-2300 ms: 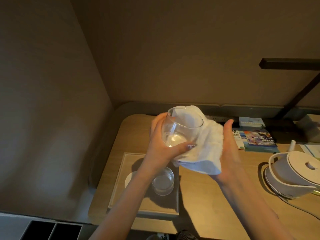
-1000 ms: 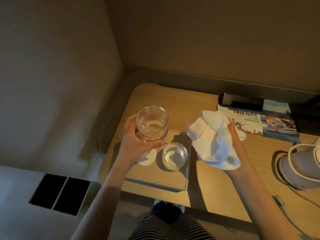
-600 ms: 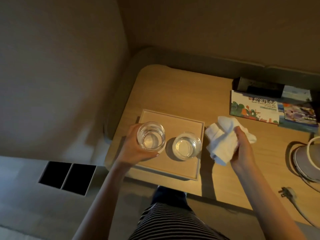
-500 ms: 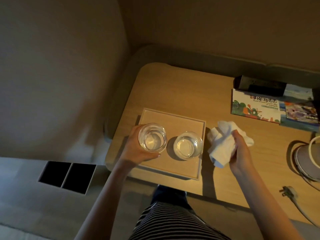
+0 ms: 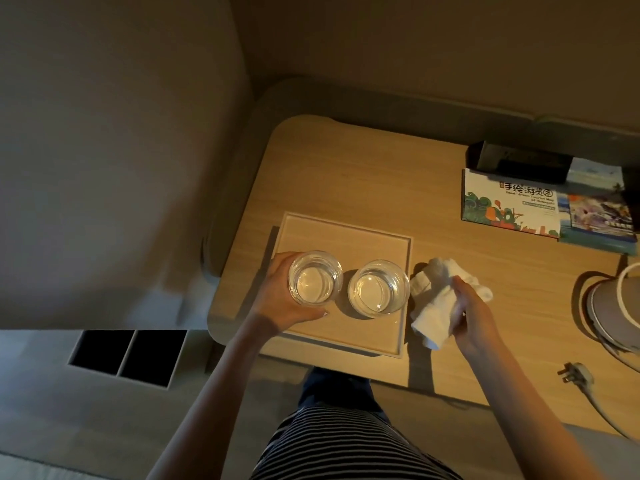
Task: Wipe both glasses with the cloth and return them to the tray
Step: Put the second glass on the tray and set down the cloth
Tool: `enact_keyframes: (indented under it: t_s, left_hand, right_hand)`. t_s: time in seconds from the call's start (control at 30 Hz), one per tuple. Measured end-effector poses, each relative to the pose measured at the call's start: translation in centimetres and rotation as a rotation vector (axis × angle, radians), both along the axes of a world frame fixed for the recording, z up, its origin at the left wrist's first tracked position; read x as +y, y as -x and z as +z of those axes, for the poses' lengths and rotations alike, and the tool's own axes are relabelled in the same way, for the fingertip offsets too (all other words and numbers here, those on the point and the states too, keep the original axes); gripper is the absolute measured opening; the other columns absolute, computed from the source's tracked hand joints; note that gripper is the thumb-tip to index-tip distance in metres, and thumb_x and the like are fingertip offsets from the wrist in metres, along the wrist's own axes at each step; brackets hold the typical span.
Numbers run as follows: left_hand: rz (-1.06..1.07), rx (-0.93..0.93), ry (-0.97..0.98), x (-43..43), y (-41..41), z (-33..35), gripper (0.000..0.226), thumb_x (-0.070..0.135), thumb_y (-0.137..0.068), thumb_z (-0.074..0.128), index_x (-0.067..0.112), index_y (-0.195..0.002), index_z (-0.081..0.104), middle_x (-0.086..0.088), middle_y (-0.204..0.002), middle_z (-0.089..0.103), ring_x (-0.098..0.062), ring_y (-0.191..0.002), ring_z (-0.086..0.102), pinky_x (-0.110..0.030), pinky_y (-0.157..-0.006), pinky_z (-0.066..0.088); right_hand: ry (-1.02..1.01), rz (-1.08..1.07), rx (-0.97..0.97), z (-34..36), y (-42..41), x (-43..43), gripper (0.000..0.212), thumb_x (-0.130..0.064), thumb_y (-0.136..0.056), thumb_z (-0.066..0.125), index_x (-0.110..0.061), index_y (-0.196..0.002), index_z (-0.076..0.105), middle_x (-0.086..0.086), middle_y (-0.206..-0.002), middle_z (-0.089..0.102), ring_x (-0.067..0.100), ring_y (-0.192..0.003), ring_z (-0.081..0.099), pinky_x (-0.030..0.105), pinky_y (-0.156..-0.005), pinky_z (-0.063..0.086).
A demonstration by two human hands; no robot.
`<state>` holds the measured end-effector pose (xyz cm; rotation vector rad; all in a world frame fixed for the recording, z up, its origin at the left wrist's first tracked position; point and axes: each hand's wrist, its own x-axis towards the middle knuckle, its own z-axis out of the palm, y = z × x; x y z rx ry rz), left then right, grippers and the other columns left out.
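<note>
Pale wooden desk [image 5: 363, 174] with rounded corner, smooth and matt, under both hands. Shallow rectangular light-wood tray [image 5: 346, 233] with low rim, between the hands, probably to keep the glassware together. White soft crumpled cloth [image 5: 440, 299] bunched under the right hand [image 5: 474, 317], fingers closed on it, likely being laid down. Left clear round tumbler [image 5: 315, 277] clasped by the left hand [image 5: 280, 299], set on the tray. Second clear round tumbler [image 5: 378, 291] upright, free, just right of that hand.
</note>
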<state>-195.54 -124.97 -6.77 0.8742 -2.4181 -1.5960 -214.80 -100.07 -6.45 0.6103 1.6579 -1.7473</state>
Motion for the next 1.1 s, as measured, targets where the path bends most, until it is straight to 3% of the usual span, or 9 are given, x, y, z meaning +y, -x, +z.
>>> enact_keyframes:
  t_s: [0.07, 0.13, 0.27, 0.4, 0.53, 0.7, 0.8, 0.97, 1.1]
  left_hand:
    - [0.010, 0.000, -0.005, -0.1, 0.1, 0.0, 0.097, 0.012, -0.046, 0.099, 0.048, -0.117, 0.045, 0.007, -0.127, 0.051, 0.018, -0.111, 0.049, 0.002, -0.090, 0.035]
    - [0.008, 0.009, -0.009, -0.3, 0.2, 0.0, 0.097, 0.011, -0.047, 0.099, 0.050, -0.117, 0.044, 0.009, -0.127, 0.051, 0.019, -0.111, 0.048, 0.002, -0.090, 0.034]
    - [-0.011, 0.028, -0.031, -0.4, 0.3, -0.1, 0.099, 0.009, -0.048, 0.098, 0.048, -0.122, 0.045, 0.008, -0.130, 0.049, 0.013, -0.116, 0.049, 0.000, -0.095, 0.035]
    - [-0.040, 0.057, -0.063, -0.6, 0.1, -0.2, 0.101, 0.007, -0.050, 0.098, 0.042, -0.129, 0.046, 0.005, -0.135, 0.049, 0.001, -0.124, 0.050, -0.008, -0.102, 0.038]
    - [-0.046, 0.055, -0.089, -0.7, 0.1, -0.2, 0.106, 0.013, -0.050, 0.097, 0.046, -0.134, 0.041, 0.010, -0.139, 0.048, 0.000, -0.130, 0.048, -0.011, -0.104, 0.037]
    - [-0.057, 0.008, -0.130, -0.9, -0.1, -0.2, 0.120, 0.032, -0.050, 0.095, 0.032, -0.152, 0.031, 0.007, -0.148, 0.047, -0.007, -0.136, 0.045, -0.028, -0.110, 0.038]
    - [-0.052, -0.008, -0.135, -0.8, -0.1, 0.1, 0.120, 0.038, -0.049, 0.094, 0.032, -0.152, 0.031, 0.007, -0.149, 0.047, -0.008, -0.136, 0.045, -0.033, -0.113, 0.037]
    - [-0.048, -0.028, -0.143, -0.9, -0.1, 0.0, 0.120, 0.035, -0.051, 0.095, 0.035, -0.152, 0.030, 0.004, -0.148, 0.049, -0.009, -0.137, 0.046, -0.042, -0.116, 0.037]
    - [-0.031, -0.055, -0.179, -0.8, 0.0, 0.5, 0.119, 0.023, -0.053, 0.096, 0.046, -0.150, 0.030, 0.009, -0.148, 0.047, -0.007, -0.137, 0.045, -0.044, -0.116, 0.038]
  right_hand:
    - [-0.003, -0.004, -0.004, -0.3, -0.1, 0.1, 0.030, -0.030, -0.089, 0.058, -0.013, -0.113, 0.060, -0.004, -0.064, 0.070, 0.013, -0.072, 0.067, 0.033, -0.071, 0.049]
    - [-0.001, -0.011, 0.002, -0.3, -0.1, 0.2, 0.037, -0.030, -0.089, 0.058, -0.012, -0.121, 0.057, -0.001, -0.075, 0.071, 0.018, -0.080, 0.065, 0.034, -0.071, 0.049]
    - [0.001, 0.025, 0.016, 0.1, -0.2, 0.1, 0.024, -0.028, -0.092, 0.054, -0.012, -0.110, 0.060, -0.004, -0.064, 0.071, 0.011, -0.064, 0.068, 0.027, -0.059, 0.049]
    - [0.002, 0.027, 0.001, 0.7, -0.2, 0.5, 0.021, -0.025, -0.088, 0.057, -0.012, -0.105, 0.061, 0.007, -0.084, 0.067, 0.025, -0.081, 0.064, 0.037, -0.076, 0.050]
    - [-0.033, 0.024, 0.010, 1.2, -0.1, 1.2, 0.010, -0.019, -0.085, 0.057, -0.014, -0.092, 0.062, 0.008, -0.090, 0.060, 0.024, -0.081, 0.056, 0.035, -0.071, 0.044]
    - [-0.123, 0.068, 0.023, 1.8, 0.5, 2.7, 0.009, -0.019, -0.072, 0.066, -0.012, -0.077, 0.065, 0.013, -0.085, 0.055, 0.029, -0.080, 0.050, 0.036, -0.067, 0.037]
    - [-0.159, 0.141, 0.122, 2.0, 0.8, 3.7, 0.007, -0.010, -0.074, 0.064, -0.009, -0.081, 0.061, 0.010, -0.081, 0.057, 0.028, -0.084, 0.050, 0.036, -0.064, 0.036]
    - [-0.328, 0.241, 0.245, 4.2, 2.5, 3.9, 0.028, -0.007, -0.070, 0.076, -0.015, -0.088, 0.056, 0.009, -0.077, 0.055, 0.021, -0.062, 0.048, 0.027, -0.045, 0.033]
    - [-0.555, 0.370, 0.610, 7.1, 3.7, 3.2, 0.027, -0.010, -0.071, 0.075, -0.019, -0.091, 0.059, 0.007, -0.081, 0.060, 0.024, -0.065, 0.051, 0.031, -0.054, 0.038]
